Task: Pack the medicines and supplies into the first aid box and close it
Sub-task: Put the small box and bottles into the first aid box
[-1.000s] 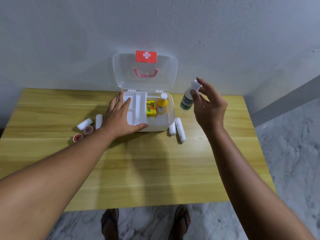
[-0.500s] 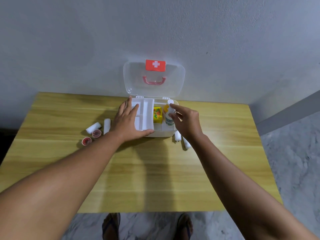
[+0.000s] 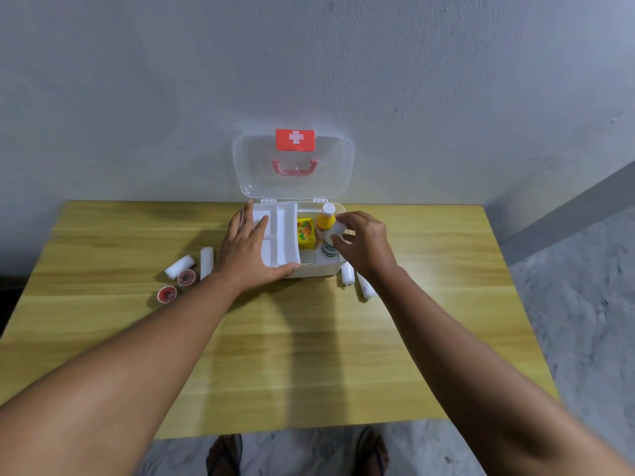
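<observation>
The white first aid box stands open at the table's far edge, its clear lid upright against the wall. Inside are a white divider tray, a yellow carton and a yellow bottle. My left hand lies flat on the tray's left side, thumb at the box's front. My right hand holds the cap of a white bottle with green print, standing inside the box's right part. Gauze rolls lie right of the box, and more gauze rolls lie to its left.
Two small red-lidded jars sit on the wooden table at the left, beside the gauze rolls. The grey wall rises directly behind the box. Marble floor and my sandalled feet show below the table's near edge.
My right hand carried the white bottle from the air at the right down into the box. The left hand stayed on the tray.
</observation>
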